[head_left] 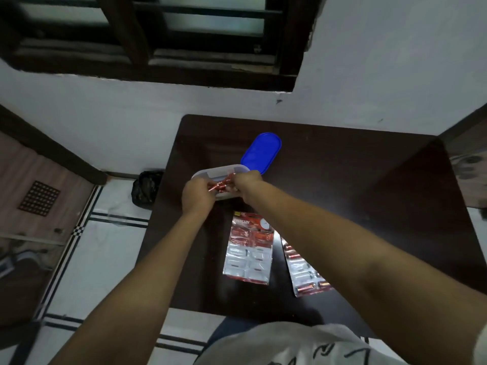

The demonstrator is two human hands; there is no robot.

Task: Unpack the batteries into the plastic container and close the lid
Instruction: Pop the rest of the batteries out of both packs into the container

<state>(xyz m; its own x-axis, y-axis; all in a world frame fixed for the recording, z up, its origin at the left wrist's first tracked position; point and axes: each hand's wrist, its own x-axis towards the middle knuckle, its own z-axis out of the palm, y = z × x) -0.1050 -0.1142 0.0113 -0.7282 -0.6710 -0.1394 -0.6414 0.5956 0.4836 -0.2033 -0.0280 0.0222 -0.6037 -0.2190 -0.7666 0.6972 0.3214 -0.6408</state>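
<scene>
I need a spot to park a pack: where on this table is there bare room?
Bare: the right side of the table, from the blue lid across to the right edge, and the far left corner behind the container. Crowded: the middle, where left hand and right hand hold batteries, and the two blister packs nearer.

view: head-worn, single | facing: forward, steeply down | range: close over the table (342, 180) | lens: wide-angle
</scene>
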